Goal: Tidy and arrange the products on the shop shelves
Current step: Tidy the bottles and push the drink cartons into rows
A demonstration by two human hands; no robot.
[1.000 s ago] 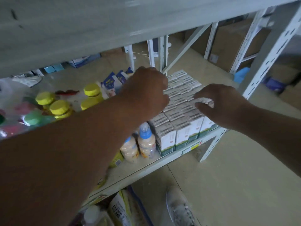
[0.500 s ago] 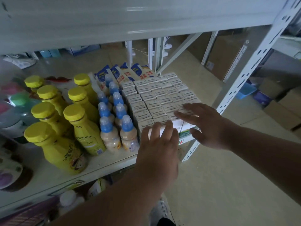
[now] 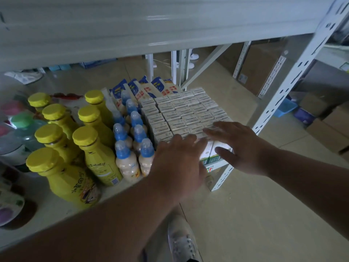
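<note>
Shoe [image 3: 182, 241]: a pale laced trainer on the floor at six o'clock, nearest the camera.
Left hand [image 3: 177, 159]: just right of centre, palm down, fingers straight and close together. Their tips lie on top of the front row of cartons. It grips nothing.
Right hand [image 3: 239, 146]: at three o'clock of the left hand, fingers spread and straight over the front right corner of the cartons, thumb down the front face. It holds nothing either.
Cartons [image 3: 181, 116]: the task's thing, a tight block of small white drink cartons with green bases. They stand at the right end of the shelf, running back towards twelve o'clock.
Shelf [image 3: 62, 208]: a pale board with a grey upright post at its right end.
Blue-capped bottles [image 3: 132, 137]: two rows touching the cartons on their nine o'clock side.
Yellow bottles [image 3: 92, 148]: larger, further out at nine o'clock.
Pouches [image 3: 151, 87]: blue and white packs standing behind the cartons at twelve o'clock.
Doing it well: likely a squaring-up step. Press evenly with flat palms and push the front row back as one, so no carton tips or slides off the open right edge.
</note>
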